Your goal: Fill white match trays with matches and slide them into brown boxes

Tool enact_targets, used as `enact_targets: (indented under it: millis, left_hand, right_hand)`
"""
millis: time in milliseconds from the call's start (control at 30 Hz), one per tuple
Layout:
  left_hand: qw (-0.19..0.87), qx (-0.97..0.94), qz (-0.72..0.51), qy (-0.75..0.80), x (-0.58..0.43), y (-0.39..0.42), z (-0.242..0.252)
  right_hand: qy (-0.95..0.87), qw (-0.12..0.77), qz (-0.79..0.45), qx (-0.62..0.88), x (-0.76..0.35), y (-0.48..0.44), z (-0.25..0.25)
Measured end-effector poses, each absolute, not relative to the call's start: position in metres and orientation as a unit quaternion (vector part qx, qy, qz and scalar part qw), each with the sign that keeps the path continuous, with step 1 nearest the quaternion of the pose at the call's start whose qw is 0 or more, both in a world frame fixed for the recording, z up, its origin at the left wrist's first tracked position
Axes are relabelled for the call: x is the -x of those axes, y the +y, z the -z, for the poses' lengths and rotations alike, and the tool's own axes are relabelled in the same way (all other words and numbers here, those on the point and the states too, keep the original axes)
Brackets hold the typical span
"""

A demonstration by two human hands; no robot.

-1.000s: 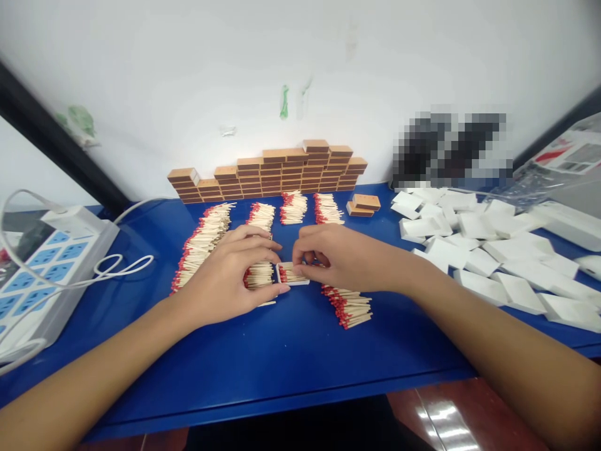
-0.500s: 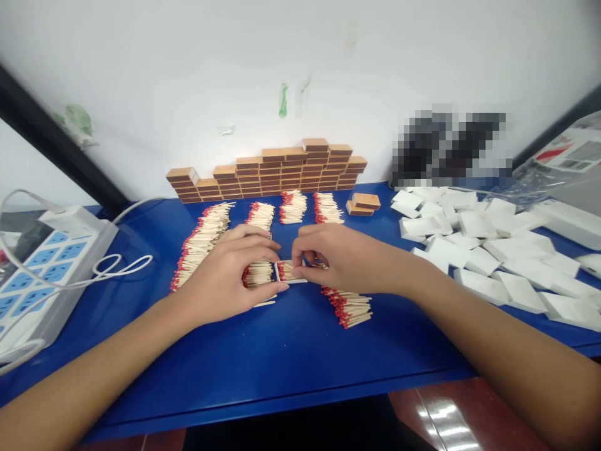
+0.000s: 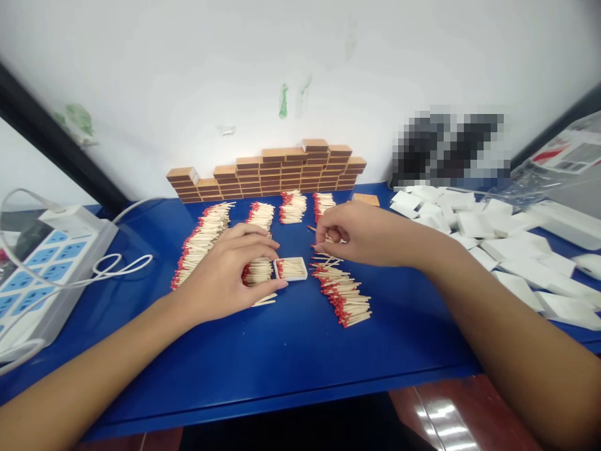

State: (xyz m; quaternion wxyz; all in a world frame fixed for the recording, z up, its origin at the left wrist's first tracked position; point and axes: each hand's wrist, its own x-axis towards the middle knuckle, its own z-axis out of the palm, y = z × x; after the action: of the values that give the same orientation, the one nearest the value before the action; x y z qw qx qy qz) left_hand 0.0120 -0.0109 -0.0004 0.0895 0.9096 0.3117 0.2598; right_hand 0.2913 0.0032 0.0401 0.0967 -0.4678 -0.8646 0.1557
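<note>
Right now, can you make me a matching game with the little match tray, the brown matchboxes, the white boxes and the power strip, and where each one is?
1 match tray
2 brown matchboxes
3 white boxes
4 power strip

A stacked at the back
B at the far left
C heaped on the right
D beside the left hand

Pairs: 1-D, 2-A, 3-C, 4-B
</note>
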Motion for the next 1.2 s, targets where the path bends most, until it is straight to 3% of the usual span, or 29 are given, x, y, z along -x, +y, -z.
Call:
enact_targets:
  millis: [167,467,733,1200]
  left_hand:
    - [0.082,-0.909,-0.263,0.314,-0.013,-0.010,0.000]
    - [0.083,-0.911,-0.262,0.308,-0.011,-0.010,0.000]
    - [0.082,-0.910,-0.260,0.311,-0.012,-0.009,0.000]
    - [0.084,-0.911,-0.264,0.305,-0.012,-0.010,0.000]
  right_hand:
    - [-0.845,0.016,-0.182,0.502,-0.299,0.006,-0.042]
    - [-0.862,0.009,-0.200,0.466,-0.309,0.005,-0.047]
    - [-0.842,-0.055,-0.249,0.476,-0.300,0.002,-0.046]
    - [-0.844,-0.023,-0.245,0.477,-0.300,0.004,-0.042]
